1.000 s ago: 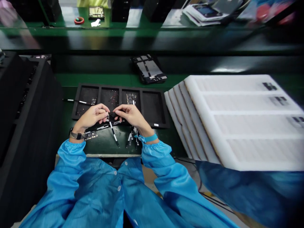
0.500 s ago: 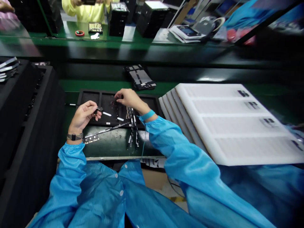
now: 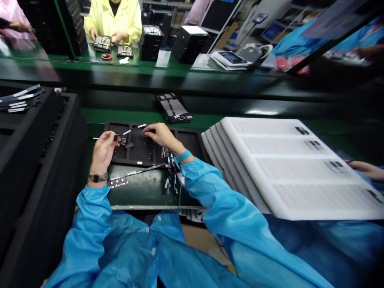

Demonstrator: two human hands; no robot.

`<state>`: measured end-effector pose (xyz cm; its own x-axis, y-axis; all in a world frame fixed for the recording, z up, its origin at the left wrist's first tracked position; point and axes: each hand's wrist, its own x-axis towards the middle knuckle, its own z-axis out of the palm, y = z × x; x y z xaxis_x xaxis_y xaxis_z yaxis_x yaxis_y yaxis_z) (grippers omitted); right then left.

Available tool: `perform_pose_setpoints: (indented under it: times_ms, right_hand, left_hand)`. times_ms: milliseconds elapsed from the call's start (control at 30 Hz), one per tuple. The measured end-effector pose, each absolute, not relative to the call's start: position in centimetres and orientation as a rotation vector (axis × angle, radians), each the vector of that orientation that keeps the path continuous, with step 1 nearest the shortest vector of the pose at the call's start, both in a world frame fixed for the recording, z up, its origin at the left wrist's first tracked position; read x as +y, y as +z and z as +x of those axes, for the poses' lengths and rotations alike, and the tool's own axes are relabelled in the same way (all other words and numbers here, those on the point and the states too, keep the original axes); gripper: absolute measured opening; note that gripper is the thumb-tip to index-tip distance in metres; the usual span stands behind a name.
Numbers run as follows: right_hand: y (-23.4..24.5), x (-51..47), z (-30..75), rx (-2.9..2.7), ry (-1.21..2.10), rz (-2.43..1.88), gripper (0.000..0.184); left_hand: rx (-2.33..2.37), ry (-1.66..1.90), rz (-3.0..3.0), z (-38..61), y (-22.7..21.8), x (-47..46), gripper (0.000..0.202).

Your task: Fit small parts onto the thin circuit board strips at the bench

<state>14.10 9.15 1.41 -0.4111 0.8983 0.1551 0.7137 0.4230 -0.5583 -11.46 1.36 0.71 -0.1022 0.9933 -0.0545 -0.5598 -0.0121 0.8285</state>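
My left hand (image 3: 103, 150) pinches a small black circuit board (image 3: 122, 140) above the compartmented black foam tray (image 3: 144, 162). From this board a thin black flex cable (image 3: 127, 133) with white labels stretches up to the right. My right hand (image 3: 162, 136) is closed in a pinch at the cable's far end, over the tray. Small reddish specks and a small dark piece (image 3: 129, 145) show below the hands. In front of the tray lie a long strip with small boards (image 3: 118, 182) and several more labelled strips (image 3: 171, 180), near my right wrist.
Stacked white foam trays (image 3: 258, 156) stand at the right, a tall black foam stack (image 3: 60, 160) at the left. Flat dark panels (image 3: 174, 108) lie behind the tray. Across the raised green ledge (image 3: 180, 86), a person in yellow (image 3: 126, 20) handles a device; another person's hand (image 3: 367, 170) is far right.
The flex cable, which hung low from my left hand, now stretches up to my right fingertips. My left hand has turned slightly. The camera has tilted up, and the person in yellow's hands show.
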Motion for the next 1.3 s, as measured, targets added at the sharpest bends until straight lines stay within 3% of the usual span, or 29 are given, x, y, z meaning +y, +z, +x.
perform_pose_setpoints:
  times_ms: [267,500,1300]
  right_hand:
    - [1.3,4.5,14.1,-1.951,0.930,-1.164,0.014]
    - [1.1,2.0,13.9,-1.847,1.052,-1.055,0.017]
    - [0.7,0.0,12.7,-1.706,1.020,-1.088,0.011]
  left_hand:
    - [0.898,1.537,0.485,-11.6,0.4,1.5,0.015]
    - [0.900,1.386,0.634,-8.8,0.8,0.4,0.031]
    - [1.120,1.368,0.826,-5.1,0.0,-0.7,0.039]
